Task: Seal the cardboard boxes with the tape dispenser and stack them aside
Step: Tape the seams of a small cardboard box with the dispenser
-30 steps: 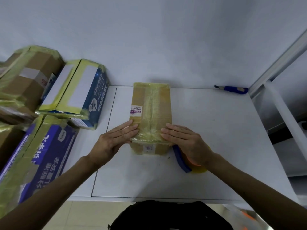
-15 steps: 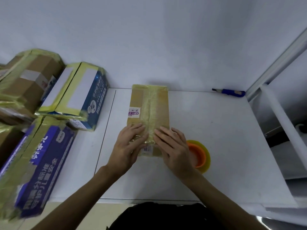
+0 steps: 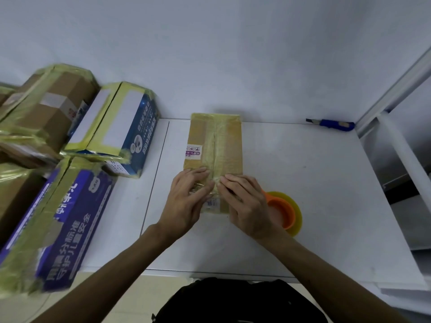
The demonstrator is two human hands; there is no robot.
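Note:
A long brown cardboard box (image 3: 224,145), wrapped in yellowish tape, lies lengthwise in the middle of the white table (image 3: 303,183). My left hand (image 3: 186,201) and my right hand (image 3: 247,206) both rest flat on its near end, fingers straight, pressing the tape down along the centre seam. Fingertips of the two hands almost meet. The tape dispenser (image 3: 286,210), with its orange core and yellow tape roll, lies on the table just right of my right hand, partly hidden by it.
Several taped boxes are stacked at the left: two blue printed ones (image 3: 121,129) (image 3: 53,229) and brown ones (image 3: 46,113). A blue utility knife (image 3: 333,124) lies at the table's back right. A white shelf frame (image 3: 401,141) stands to the right.
My hands have come in from the box's sides onto its near top, meeting at the seam. The right hand has moved off the tape dispenser, which now shows beside it.

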